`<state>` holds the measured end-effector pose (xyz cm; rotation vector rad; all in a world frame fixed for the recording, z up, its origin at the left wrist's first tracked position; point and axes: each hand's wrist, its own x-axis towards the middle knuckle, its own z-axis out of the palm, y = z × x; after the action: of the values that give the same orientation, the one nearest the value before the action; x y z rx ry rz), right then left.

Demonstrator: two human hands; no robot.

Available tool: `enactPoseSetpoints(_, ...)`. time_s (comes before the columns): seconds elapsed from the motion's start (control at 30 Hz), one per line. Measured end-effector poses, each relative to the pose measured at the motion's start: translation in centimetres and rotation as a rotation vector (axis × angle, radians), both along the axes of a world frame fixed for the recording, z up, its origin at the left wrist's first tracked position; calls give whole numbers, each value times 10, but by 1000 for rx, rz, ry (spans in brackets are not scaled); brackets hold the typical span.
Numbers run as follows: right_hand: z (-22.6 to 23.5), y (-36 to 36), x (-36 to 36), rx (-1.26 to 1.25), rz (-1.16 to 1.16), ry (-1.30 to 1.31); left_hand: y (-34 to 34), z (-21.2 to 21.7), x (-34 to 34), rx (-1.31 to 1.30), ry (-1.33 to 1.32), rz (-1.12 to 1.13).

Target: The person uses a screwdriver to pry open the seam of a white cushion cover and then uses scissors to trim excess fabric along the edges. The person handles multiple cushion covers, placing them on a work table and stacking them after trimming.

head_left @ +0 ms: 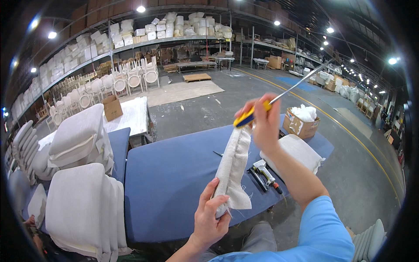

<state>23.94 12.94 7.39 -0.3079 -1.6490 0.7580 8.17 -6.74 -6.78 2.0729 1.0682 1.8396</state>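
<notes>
Head view: the left hand (pixel 209 218) wraps its grip around the lower end of a long, narrow pad (pixel 233 168) covered in coarse off-white fabric, held upright above the blue padded tabletop (pixel 174 174), loose cloth hanging at its base. The right hand (pixel 264 124) is closed around the yellow-and-blue handle of a screwdriver (pixel 279 98) at the pad's top, its thin metal shaft pointing up and right. A staple gun (pixel 264 172) lies on the tabletop near a flat cushion (pixel 297 153). Stacked upholstered seat cushions (pixel 83 205) stand at left.
</notes>
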Motion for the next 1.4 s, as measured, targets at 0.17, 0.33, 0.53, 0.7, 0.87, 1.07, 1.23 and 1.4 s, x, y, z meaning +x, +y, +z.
enactPoseSetpoints(0.17, -2, -11, 3, 35, -8, 112, 0, 1, -3, -16, -14, -18)
enactPoseSetpoints(0.33, -37, -19, -7, -33, -8, -2, 4, 1, -7, 15, -34, 3)
enactPoseSetpoints(0.53, -36, -14, -13, 53, -13, 264, 7, 1, -12, 4, -59, 22)
enactPoseSetpoints(0.7, -28, -17, -17, -5, -24, 374, 4, 4, -18, -38, -88, 11)
enactPoseSetpoints(0.87, -24, -19, -17, -54, -22, 101, 3, 1, -15, -40, -84, 6)
enactPoseSetpoints(1.07, -37, -6, -5, 152, -114, -105, 4, 1, -6, -11, -15, 18)
enactPoseSetpoints(1.23, -35, 20, 11, 134, -47, 13, 2, 3, 5, 1, -11, -16)
enactPoseSetpoints(1.4, 6, 16, 7, -31, -27, 106, 0, 1, 2, 35, 39, 16)
